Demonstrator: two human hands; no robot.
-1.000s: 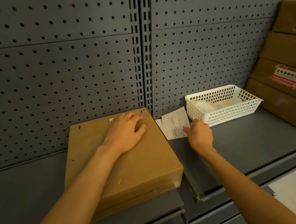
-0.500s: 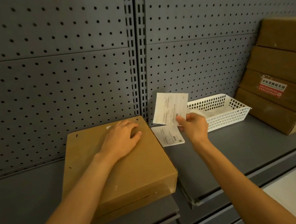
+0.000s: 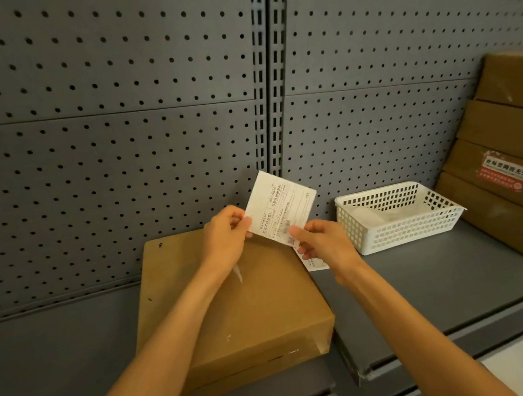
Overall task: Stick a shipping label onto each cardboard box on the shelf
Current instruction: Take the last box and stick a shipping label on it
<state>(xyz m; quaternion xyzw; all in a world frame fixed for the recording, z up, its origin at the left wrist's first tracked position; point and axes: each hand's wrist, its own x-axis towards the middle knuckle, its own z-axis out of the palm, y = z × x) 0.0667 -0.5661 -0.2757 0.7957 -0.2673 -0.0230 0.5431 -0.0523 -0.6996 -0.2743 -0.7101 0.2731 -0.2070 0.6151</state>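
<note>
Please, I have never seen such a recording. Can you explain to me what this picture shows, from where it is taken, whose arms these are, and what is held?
There is no machine here. A person wears a camera on the head, and it looks forward and down, so the two bare arms are that person's own. The left hand and the right hand both pinch one white shipping label, lifted above a flat cardboard box. The box lies on a grey metal shelf with a perforated back wall. Another label lies beside the box, partly hidden by the right hand. Further right stands a white plastic basket, then a leaning stack of cardboard boxes, one bearing a red sticker.
</note>
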